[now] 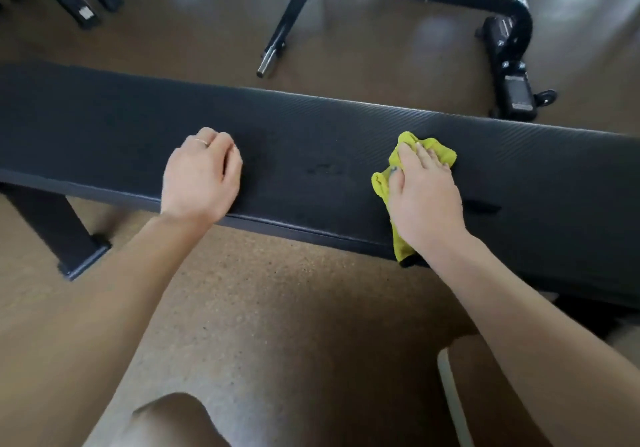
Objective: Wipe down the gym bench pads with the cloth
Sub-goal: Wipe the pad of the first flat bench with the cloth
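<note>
Right hand [424, 193] lies flat on the cloth [434, 150], fingers straight, pressing it to the pad [311, 141] right of centre. One cloth corner hangs over the pad's near edge. Left hand [201, 173] rests on the pad left of the cloth, fingers loosely curled, holding nothing. Faint damp marks show on the pad between the hands. Risk: the trailing corner may bunch or drag, leaving streaks; the pad's far edge could be missed.
</note>
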The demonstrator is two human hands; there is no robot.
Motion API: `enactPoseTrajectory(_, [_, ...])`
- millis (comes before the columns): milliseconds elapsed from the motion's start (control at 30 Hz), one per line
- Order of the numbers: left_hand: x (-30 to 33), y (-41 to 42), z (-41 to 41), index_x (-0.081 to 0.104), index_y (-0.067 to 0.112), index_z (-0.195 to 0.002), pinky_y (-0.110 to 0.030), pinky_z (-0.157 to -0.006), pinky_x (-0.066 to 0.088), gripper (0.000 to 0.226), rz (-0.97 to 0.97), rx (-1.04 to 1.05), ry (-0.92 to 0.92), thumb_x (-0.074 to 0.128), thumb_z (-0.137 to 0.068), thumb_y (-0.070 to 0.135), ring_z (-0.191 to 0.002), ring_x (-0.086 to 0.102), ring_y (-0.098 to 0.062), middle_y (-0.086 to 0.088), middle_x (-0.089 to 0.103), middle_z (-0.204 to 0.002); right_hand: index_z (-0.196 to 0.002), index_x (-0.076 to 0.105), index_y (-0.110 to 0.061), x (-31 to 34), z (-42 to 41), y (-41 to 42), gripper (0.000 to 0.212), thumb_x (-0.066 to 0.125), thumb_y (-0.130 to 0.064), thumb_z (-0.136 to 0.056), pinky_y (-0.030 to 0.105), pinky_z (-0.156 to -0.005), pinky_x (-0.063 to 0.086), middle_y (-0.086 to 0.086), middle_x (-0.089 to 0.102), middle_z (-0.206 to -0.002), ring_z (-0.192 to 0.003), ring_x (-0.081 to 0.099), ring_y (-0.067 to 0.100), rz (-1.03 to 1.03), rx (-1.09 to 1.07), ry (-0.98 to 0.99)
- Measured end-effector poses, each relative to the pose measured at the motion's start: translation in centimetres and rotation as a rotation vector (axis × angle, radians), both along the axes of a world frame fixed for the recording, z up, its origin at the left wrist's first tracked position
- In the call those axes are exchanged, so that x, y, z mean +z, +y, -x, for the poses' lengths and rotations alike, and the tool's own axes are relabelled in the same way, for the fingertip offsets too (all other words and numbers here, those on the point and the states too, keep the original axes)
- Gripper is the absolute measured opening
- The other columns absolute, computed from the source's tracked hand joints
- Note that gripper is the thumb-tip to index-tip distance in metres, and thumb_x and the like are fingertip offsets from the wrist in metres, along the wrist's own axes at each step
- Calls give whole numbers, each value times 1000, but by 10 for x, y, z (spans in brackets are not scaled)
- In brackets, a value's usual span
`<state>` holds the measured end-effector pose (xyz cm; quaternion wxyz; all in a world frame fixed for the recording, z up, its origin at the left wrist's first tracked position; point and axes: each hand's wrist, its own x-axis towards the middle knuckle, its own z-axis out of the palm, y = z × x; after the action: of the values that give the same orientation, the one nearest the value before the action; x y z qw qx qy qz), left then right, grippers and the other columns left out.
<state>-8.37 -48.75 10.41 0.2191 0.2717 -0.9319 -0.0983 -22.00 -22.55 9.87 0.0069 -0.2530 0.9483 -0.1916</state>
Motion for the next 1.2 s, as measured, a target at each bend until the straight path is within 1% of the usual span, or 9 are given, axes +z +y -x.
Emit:
enactPoseTrajectory(100, [-8,-25,-3,60,10,-95,-48,-82,45,30,-48,-17,-3,35,-103,24,-95,52,-35,-9,58,-111,-157,36,-10,0,-39,-55,49,34,-24,-110,48,-128,15,15,31,-166,-156,22,34,5,-18,-2])
enactPoseTrajectory(300, [-14,-33,-7,59,12,-97,-43,-86,41,34,-117,-28,0,29,-104,25,-97,50,-29,-4,57,-112,-156,39,-11,-4,-100,-161,49,38,-26,-109,47,-128,20,14,37,-164,-155,28,31,52,6,65])
enactPoseTrajectory(467, [-11,-34,-11,59,12,-102,-44,-91,41,42,-116,-83,-49,21,-102,31,-102,50,-30,-5,56,-112,-144,56,-6,-7,-95,-127,40,49,-18,-107,46,-120,38,17,55,-149,-143,48,32,90,-12,166])
enactPoseTrajectory(600, [-9,-33,-11,59,12,-110,-45,-98,43,49,-140,-83,-64,17,-101,35,-108,53,-29,-6,58,-118,-151,49,-6,6,-65,-55,43,45,-19,-110,38,-124,28,16,48,-156,-148,40,30,84,-274,73])
enactPoseTrajectory(733, [-11,-30,-8,59,11,-106,-45,-95,42,46,-129,-56,-53,19,-102,33,-105,52,-30,-7,58,-115,-151,48,-6,7,-45,-50,45,41,-22,-110,46,-125,26,16,44,-159,-150,36,32,114,-442,-1])
enactPoseTrajectory(867, [-14,-30,-7,59,12,-100,-43,-91,41,36,-115,-32,-23,26,-104,26,-101,51,-27,-4,57,-110,-146,53,-4,-2,-70,-128,45,42,-21,-105,50,-125,25,19,48,-155,-147,41,36,109,-213,61])
enactPoseTrajectory(1000, [-14,-31,-9,58,13,-96,-37,-81,37,29,-104,-52,18,31,-104,21,-95,50,-24,-2,58,-106,-150,49,-10,0,-91,-194,43,43,-22,-109,46,-128,21,13,41,-161,-153,31,30,162,45,27])
enactPoseTrajectory(1100, [-13,-32,-10,57,12,-95,-39,-80,38,27,-85,-67,14,32,-103,20,-93,50,-25,-2,58,-105,-145,55,-8,5,-71,-164,40,47,-19,-108,39,-126,26,11,47,-158,-151,36,28,221,136,-17])
enactPoseTrajectory(1200, [-12,-30,-9,59,11,-94,-40,-80,41,32,-74,-52,17,29,-102,21,-91,51,-26,-2,60,-106,-142,59,-5,9,-12,-97,38,49,-14,-106,36,-122,28,12,51,-154,-147,42,30,218,-37,-13])
